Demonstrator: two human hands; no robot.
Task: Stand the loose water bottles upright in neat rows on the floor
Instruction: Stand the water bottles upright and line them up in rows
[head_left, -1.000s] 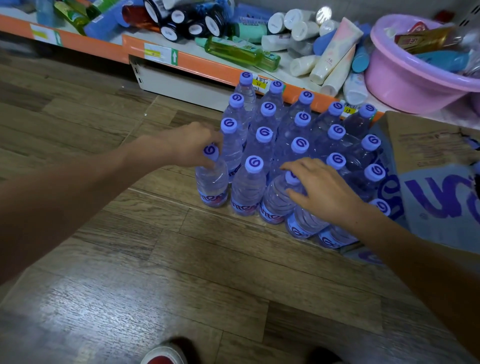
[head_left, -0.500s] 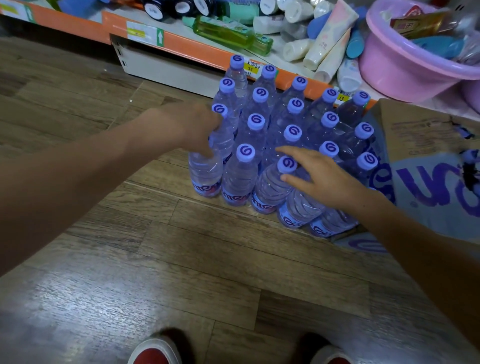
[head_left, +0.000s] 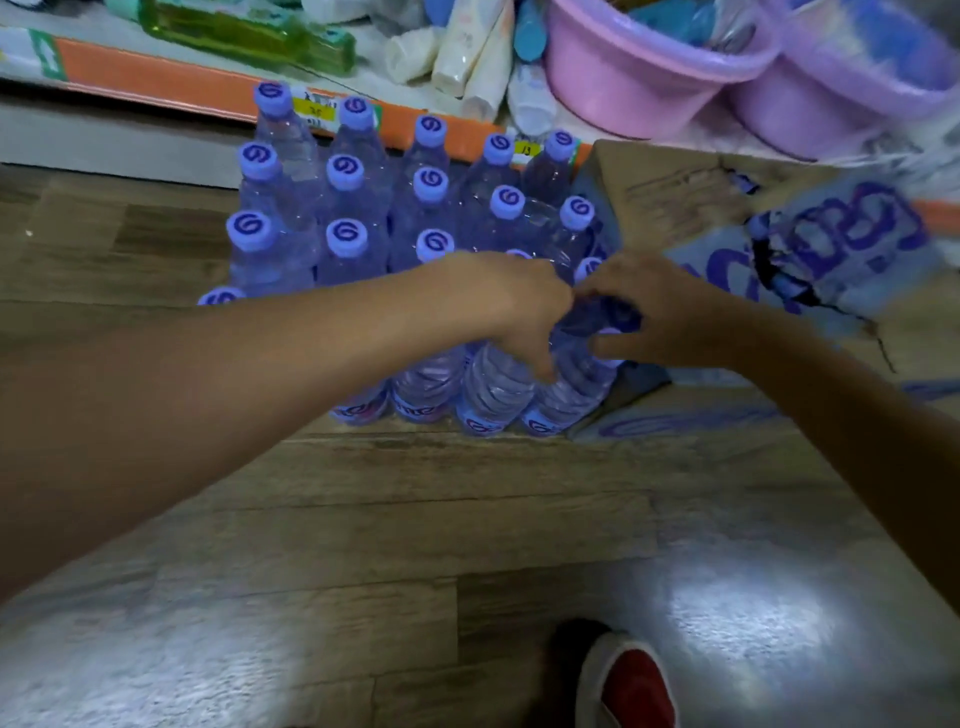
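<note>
- Here, most of the view is being taken up by the wooden floor (head_left: 467, 519), on which glare patches are being reflected near the bottom edge.
- A shelf (head_left: 156, 78) with an orange front edge is being seen along the top; a green bottle (head_left: 244, 36), pale tubes (head_left: 467, 57) and two pink and lilac basins (head_left: 649, 78) are lying on it.
- A torn cardboard box (head_left: 727, 208) with blue print is being seen on the floor, just beside the right of the bottle group.
- The water bottles (head_left: 343, 208), all with lilac caps, are being kept upright in rows on the floor against the shelf front, touching one another.
- The left hand (head_left: 504, 301) is being held over the front right bottles, its fingers curled down around the neck of one bottle (head_left: 493, 384) in the nearest row.
- The right hand (head_left: 660, 312) is being held just beside the left, almost touching it, at the front right corner; its fingers are bent around a bottle top, though whether it is being gripped cannot be told through the blur.
- A red-and-white shoe (head_left: 628, 680) is being shown at the bottom edge.
</note>
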